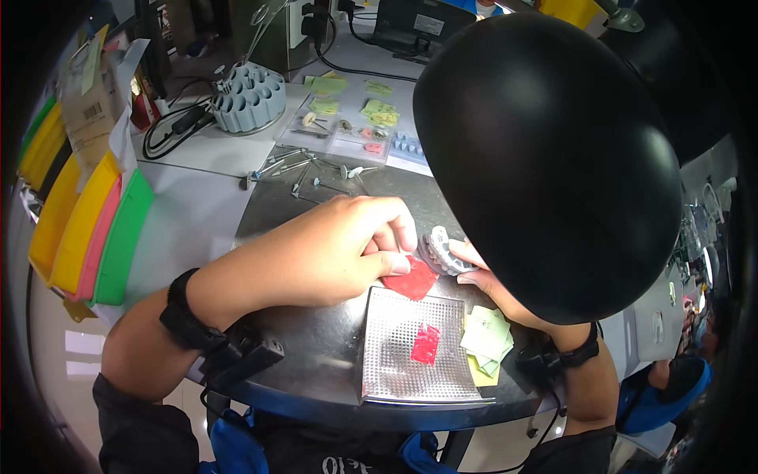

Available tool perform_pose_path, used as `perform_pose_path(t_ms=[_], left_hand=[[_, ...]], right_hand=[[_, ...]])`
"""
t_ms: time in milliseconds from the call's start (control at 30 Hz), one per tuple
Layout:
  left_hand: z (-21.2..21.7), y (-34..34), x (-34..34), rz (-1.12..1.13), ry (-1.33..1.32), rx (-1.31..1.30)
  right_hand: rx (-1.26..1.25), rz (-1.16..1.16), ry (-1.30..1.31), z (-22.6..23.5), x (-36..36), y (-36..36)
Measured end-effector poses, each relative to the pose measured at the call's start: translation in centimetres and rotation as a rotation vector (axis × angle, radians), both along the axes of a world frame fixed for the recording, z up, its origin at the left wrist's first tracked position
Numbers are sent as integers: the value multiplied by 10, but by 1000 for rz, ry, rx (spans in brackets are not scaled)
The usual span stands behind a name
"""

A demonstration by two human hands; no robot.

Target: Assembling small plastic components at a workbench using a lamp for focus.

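Hands meet near the table's front edge: left hand (347,241) pinches a red wax sheet (410,278), right hand (483,272), mostly hidden by a black lamp shade (553,158), holds a grey dental cast (444,251), above a metal tray (395,347).

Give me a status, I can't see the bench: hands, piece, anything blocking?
Left hand pinching red wax sheet. Right hand holding grey dental cast, mostly hidden behind black lamp shade.

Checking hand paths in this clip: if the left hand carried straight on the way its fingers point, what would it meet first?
The left hand points rightward, pinching a red wax sheet. Straight on, it would likely first meet the grey dental cast held in the right hand, already almost touching; depth is unclear.
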State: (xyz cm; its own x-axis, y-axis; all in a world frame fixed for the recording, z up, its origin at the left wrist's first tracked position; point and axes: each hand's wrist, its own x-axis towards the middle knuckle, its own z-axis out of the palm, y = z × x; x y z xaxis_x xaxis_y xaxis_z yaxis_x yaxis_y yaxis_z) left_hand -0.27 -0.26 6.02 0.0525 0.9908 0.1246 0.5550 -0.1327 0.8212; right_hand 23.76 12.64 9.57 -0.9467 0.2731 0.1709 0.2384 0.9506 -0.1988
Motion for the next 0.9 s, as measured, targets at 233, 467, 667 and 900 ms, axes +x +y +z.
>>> perform_pose_path(t_ms=[233, 467, 667, 900], left_hand=[[-1, 6, 6, 17, -111, 28], [1, 3, 6, 109, -224, -8], [9, 6, 3, 83, -460, -140], [28, 10, -3, 88, 102, -123]], right_hand=[[19, -17, 104, 4, -2, 3], [-50, 143, 218, -10, -8, 15], [-73, 200, 252, -6, -4, 14], [-166, 278, 329, -11, 7, 24]])
